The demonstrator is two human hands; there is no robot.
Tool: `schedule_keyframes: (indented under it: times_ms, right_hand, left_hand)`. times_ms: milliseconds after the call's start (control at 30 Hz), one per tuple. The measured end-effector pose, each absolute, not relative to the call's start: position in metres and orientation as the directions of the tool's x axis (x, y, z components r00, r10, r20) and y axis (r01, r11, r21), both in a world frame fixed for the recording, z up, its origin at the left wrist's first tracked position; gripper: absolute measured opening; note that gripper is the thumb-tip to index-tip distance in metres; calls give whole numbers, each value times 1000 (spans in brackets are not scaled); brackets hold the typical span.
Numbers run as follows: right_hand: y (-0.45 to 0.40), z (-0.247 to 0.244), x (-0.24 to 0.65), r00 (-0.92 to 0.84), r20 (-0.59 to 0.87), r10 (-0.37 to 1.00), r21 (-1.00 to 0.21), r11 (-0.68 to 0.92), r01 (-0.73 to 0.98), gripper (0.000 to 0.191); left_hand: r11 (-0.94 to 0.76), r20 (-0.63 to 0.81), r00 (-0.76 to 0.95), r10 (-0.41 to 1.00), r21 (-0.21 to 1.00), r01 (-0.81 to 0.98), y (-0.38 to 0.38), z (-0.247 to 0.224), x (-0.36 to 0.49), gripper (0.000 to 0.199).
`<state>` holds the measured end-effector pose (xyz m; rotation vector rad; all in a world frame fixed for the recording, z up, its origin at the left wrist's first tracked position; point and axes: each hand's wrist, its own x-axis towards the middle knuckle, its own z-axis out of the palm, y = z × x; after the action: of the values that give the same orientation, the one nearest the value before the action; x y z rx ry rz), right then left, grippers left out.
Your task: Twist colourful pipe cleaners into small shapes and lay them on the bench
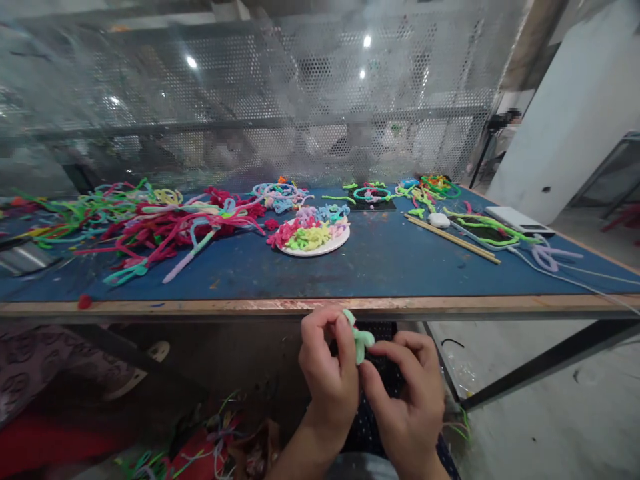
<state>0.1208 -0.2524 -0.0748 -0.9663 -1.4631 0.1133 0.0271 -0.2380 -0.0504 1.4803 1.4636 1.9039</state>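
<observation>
A small pale green piece of fuzzy stem [361,341], bent into short loops, is held in front of the table's near edge. My left hand [331,363] pinches its upper end between thumb and forefinger. On the right side, my right hand [407,387] has thumb and forefinger at the lower part of the piece, with the fingers curled in. Beyond the hands, a white plate [320,251] carries small pink, yellow-green, purple and blue fuzzy pieces.
Blue table [380,273]; a large heap of colored fuzzy stems [165,230] lies left. Two wooden sticks [453,238], a phone [483,230] with a cable and a white scale [517,219] lie right. Patterned fabric [45,373] shows below left.
</observation>
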Motion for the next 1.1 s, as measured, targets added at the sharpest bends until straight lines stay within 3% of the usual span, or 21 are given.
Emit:
schedule_keyframes:
  times_ms: [167,267,333,400,467,533,700,933,1100]
  right_hand:
    - [-256,-65,124,153,767,623,-616,648,448,12]
    - [-250,-59,128,221,750,623,-640,601,479,9]
    - [-241,-55,133,285,730,621,-668,561,489,5]
    - [-229,-50,140,339,714,612,-688,525,501,4]
    - [-218,-47,147,377,703,603,-705,522,480,7]
    - [-209,-44,152,396,668,631,-743,536,400,8]
    - [-204,-40,153,320,498,806,-867,469,167,11]
    - [-202,-42,152,226,316,921,-944,328,-17,22]
    - [-205,-44,153,203,251,947,-959,272,-82,22]
  left_hand:
    - [-503,636,-325,700,762,409,-235,-52,28,10]
    - [-615,707,-312,635,707,348,-234,-47,28,9]
    - [-672,690,-348,635,715,192,-237,-41,28,9]
    - [-673,608,-345,715,732,-105,-243,-35,26,10]
    - [-573,510,-262,820,718,-396,-247,-30,23,13]
    - [-476,444,-189,876,733,-486,-247,-28,19,17]
    - [-529,499,-229,836,844,-93,-229,-30,12,11]
    - [-455,428,-316,847,890,-12,-217,-27,2,11]
    - [-404,396,-265,879,914,28,-217,-22,1,11]
